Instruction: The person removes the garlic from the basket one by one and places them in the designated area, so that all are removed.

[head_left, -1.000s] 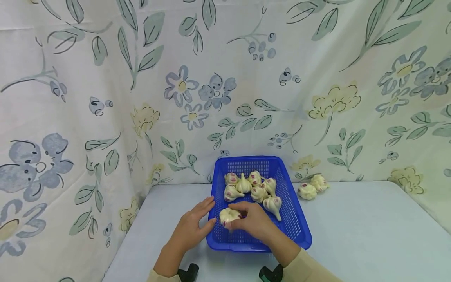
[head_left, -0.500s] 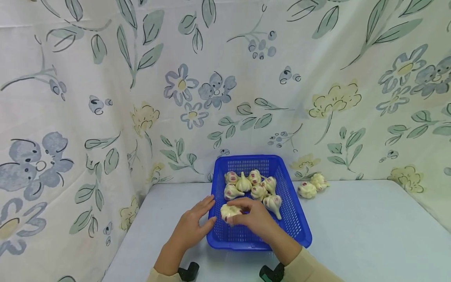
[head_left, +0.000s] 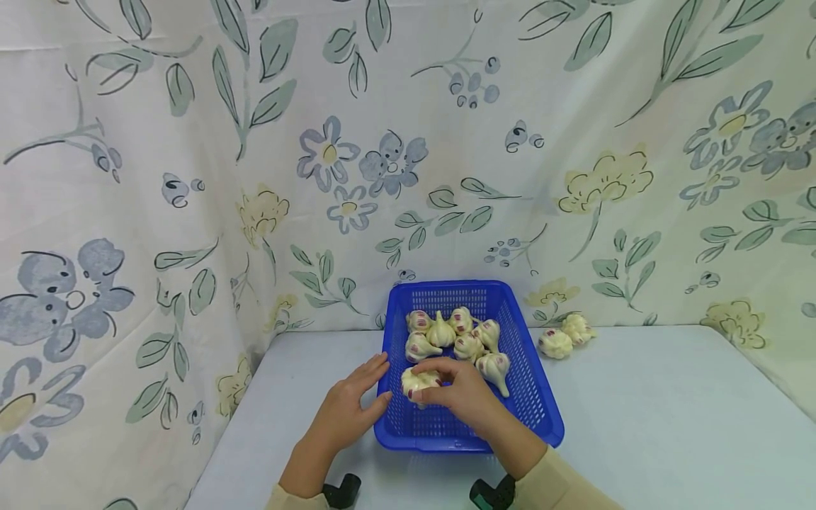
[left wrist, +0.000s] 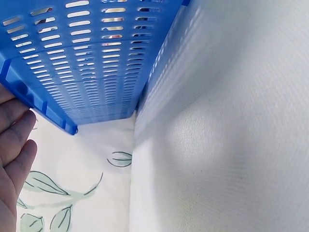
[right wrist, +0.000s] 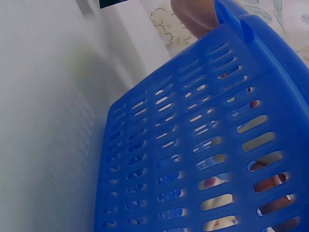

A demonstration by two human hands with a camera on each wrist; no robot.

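Garlic bulb (head_left: 418,382), cream-white, rounded, purple-marked: located inside the blue, rectangular, perforated plastic basket (head_left: 433,445), toward its near left corner. My right hand (head_left: 467,398) grasps it between thumb and fingers. My left hand (head_left: 347,405) is relaxed, fingers extended, touching the basket's left edge. Pale, stemmed bulbs (head_left: 440,331) lie toward the basket's far edge. Two loose cream-coloured bulbs (head_left: 556,343) sit at the flat white worktop (head_left: 669,418)'s far edge, right of the basket.

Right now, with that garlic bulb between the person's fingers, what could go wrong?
The pinched garlic bulb might slip from the right hand into the basket. That hand could also knock the neighbouring bulb close beside it. And with the left hand at the basket's side, a careless push might shift everything.
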